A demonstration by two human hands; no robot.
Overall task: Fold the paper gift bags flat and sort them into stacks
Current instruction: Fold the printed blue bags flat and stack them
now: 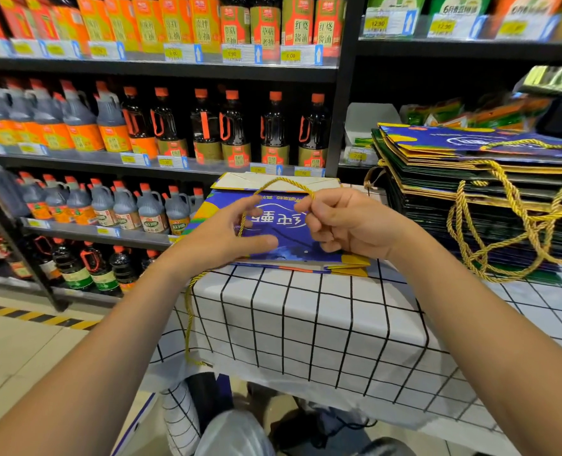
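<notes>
A blue and yellow paper gift bag point(282, 232) lies folded flat on the checked tablecloth point(306, 317), at the table's far left corner. My left hand point(227, 235) rests on the bag's left part with its fingers spread and straight. My right hand point(345, 222) pinches the bag's gold rope handle point(273, 185), which arches over the bag's top edge. A second gold rope hangs off the table's left edge. A tall stack of flat folded bags point(470, 192) stands at the right, with gold handles dangling down its front.
Shop shelves with soy sauce bottles point(207, 126) and price tags fill the background, close behind the table. Packets of goods lie on the shelf at the right. The floor at the left carries a yellow-black hazard stripe point(26, 315). Clutter sits below the table's front edge.
</notes>
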